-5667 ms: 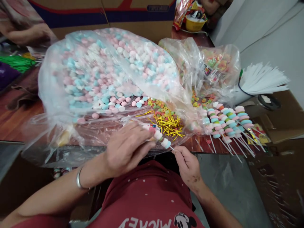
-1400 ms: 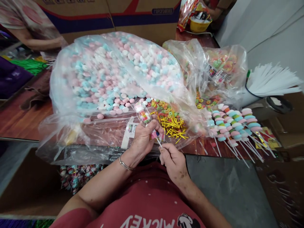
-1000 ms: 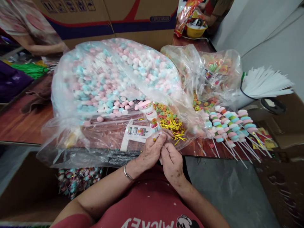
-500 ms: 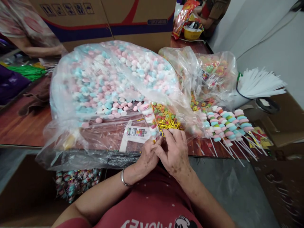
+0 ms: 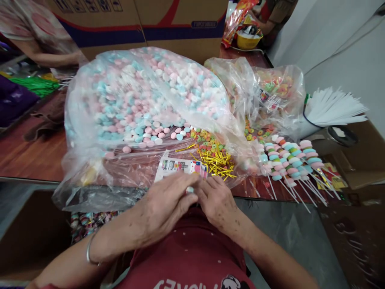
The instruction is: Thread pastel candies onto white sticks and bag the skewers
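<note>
My left hand (image 5: 164, 202) and my right hand (image 5: 216, 200) meet at the table's front edge with fingers bent together. Between them they close around the marshmallow skewer, which is almost wholly hidden; only a pale blue-white bit of marshmallow (image 5: 189, 190) shows by my left thumb. Just beyond my fingers lie a printed label sheet (image 5: 174, 165) and a heap of gold twist ties (image 5: 221, 163). Behind the ties are ring-shaped gummies (image 5: 207, 138). A large clear bag of pink, blue and white marshmallows (image 5: 144, 92) lies open, some loose at its mouth.
Finished-looking marshmallow skewers (image 5: 288, 160) with white sticks lie at the right. Behind them stand a bundle of white sticks (image 5: 337, 106) and a bag of gummy rings (image 5: 276, 86). A cardboard box (image 5: 30, 233) with wrapped skewers sits below left. Another person's arm (image 5: 51, 58) is at far left.
The wrapped marshmallow skewer, upright before, has dropped from sight behind my hands. My left hand has turned over and swung up beside my right, which has moved slightly down.
</note>
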Tool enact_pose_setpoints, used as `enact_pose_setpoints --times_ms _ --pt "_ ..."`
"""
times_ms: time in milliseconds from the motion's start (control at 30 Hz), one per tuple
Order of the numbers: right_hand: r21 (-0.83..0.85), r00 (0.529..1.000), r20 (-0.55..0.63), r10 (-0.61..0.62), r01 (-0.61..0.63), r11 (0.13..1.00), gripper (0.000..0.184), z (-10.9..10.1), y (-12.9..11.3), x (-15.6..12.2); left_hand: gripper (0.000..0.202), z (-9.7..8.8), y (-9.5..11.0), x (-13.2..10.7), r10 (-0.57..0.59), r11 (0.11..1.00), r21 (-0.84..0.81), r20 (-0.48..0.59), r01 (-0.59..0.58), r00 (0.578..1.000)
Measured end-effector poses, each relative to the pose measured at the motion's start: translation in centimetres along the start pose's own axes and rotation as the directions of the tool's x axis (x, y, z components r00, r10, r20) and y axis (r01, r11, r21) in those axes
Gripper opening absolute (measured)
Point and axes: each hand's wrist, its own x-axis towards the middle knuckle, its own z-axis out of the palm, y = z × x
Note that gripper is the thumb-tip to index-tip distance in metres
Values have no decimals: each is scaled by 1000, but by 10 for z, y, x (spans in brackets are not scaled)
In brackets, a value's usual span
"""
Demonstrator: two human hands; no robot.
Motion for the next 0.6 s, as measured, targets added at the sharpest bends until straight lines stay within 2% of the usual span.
enact_pose_setpoints --times_ms 33,67,100,133,200,267,300,367,433,500,533,600 --pt "-7 999 -14 -35 35 999 31 -1 -2 2 30 -4 -6 3 0 997 73 -22 2 1000" --pt "-23 997 -30 -65 64 998 30 -2 -4 5 34 -6 -14 7 -12 995 101 22 10 1000" --pt "-42 995 -40 -92 90 995 30 -3 -6 7 36 -7 -23 12 -22 997 74 118 14 993" --pt "-53 992 -40 -117 114 992 31 -4 -6 8 37 -7 -33 17 -26 1000 1 234 26 972" --pt "-48 990 -5 -139 138 989 33 -5 -5 9 35 -7 -48 25 9 981 -180 402 69 916" --pt "-19 989 68 -130 131 991 36 -4 -2 6 31 -6 -58 29 48 952 -287 475 103 879" --pt "-3 987 108 -120 121 993 36 -3 0 4 29 -4 -60 29 58 951 -293 477 96 877" --pt "37 973 210 -99 94 995 34 0 5 0 23 1 -61 26 66 975 -219 417 29 907" --pt "120 938 337 -78 40 992 29 2 13 -1 18 9 -59 21 96 995 -56 308 -83 947" --pt "260 888 459 -24 -108 960 25 1 21 3 14 17 -55 16 151 967 166 233 -192 961" --pt "347 861 509 13 -219 912 24 0 25 6 15 20 -53 15 189 927 283 213 -246 959" --pt "519 795 602 67 -455 724 27 -4 32 13 22 24 -51 12 285 807 480 194 -345 939"
